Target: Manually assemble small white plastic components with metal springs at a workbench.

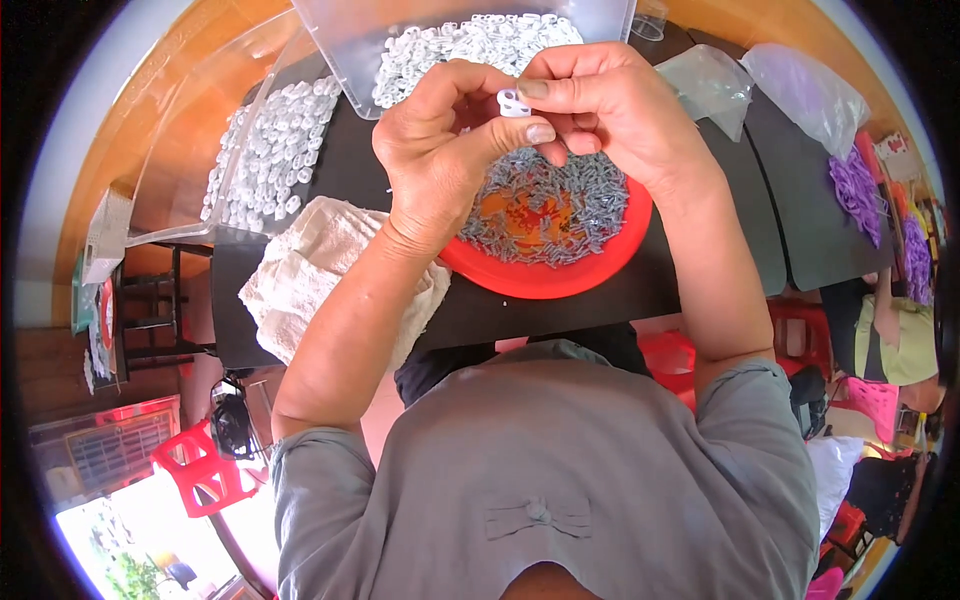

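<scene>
Above the red basin (540,288), both of my hands meet at a small white plastic piece (514,108) with holes in its top. My left hand (435,150) is closed, pinching it between thumb and fingers. From the other side my right hand (625,115) is also closed, its thumb pressed to the piece's upper edge; anything tiny between those fingertips is hidden. Under the hands, the basin holds many small grey screw-like pieces (590,205), thinned out around the orange-red middle.
A clear bin (345,55) of white pieces stands beyond my hands, another (215,236) at the left. A crumpled cream cloth (310,265) lies by my left forearm. Clear bags (805,85) and purple bundles (855,195) lie right. Another person (905,335) is at the far right.
</scene>
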{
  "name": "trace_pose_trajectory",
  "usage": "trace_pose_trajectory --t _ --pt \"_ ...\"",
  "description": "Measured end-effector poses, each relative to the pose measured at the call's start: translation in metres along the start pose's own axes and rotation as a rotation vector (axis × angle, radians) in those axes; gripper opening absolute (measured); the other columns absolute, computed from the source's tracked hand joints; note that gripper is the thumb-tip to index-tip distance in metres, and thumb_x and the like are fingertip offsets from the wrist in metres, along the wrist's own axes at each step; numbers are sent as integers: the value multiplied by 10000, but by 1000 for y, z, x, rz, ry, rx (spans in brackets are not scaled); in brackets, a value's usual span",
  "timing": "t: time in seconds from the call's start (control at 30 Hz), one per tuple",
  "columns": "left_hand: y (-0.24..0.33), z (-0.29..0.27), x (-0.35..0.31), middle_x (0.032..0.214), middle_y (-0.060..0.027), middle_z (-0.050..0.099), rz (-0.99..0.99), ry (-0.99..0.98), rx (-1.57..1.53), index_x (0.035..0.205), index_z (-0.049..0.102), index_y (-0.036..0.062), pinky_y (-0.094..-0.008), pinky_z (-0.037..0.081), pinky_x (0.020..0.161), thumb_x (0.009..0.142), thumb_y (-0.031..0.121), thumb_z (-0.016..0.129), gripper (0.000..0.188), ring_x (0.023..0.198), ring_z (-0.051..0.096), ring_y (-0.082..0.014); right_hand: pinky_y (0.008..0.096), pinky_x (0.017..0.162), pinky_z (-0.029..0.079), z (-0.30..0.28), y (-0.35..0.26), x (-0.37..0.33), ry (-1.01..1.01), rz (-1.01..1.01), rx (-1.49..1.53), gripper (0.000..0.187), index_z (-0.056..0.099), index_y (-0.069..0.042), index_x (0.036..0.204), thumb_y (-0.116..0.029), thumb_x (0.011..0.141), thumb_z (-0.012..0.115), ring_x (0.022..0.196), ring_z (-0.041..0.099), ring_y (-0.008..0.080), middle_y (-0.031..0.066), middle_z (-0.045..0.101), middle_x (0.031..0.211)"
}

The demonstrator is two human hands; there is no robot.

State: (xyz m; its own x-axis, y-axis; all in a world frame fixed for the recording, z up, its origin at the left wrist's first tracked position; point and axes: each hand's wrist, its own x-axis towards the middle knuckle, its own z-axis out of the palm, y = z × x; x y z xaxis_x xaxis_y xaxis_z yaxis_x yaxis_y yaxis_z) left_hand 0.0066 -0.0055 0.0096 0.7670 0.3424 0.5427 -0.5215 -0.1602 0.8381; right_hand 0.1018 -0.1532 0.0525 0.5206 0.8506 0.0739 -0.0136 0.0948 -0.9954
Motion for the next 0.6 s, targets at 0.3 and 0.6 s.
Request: trace_pose_trajectory --t 0.3,0.6 --pt "11 -2 2 736 -25 659 -137 16 -169 832 645 16 -183 450 527 692 -36 810 223 635 586 -56 161 397 274 1 12 6 -81 21 188 214 610 41 871 -168 917 611 507 537 103 39 561 657" --pt "-1 -4 5 701 -24 653 -130 31 -209 793 646 25 -193 444 496 684 -12 826 213 589 564 -54 162 398 285 2 19 9 -98 10 265 189 612 45 862 -136 913 594 515 553 113 63 580 667"
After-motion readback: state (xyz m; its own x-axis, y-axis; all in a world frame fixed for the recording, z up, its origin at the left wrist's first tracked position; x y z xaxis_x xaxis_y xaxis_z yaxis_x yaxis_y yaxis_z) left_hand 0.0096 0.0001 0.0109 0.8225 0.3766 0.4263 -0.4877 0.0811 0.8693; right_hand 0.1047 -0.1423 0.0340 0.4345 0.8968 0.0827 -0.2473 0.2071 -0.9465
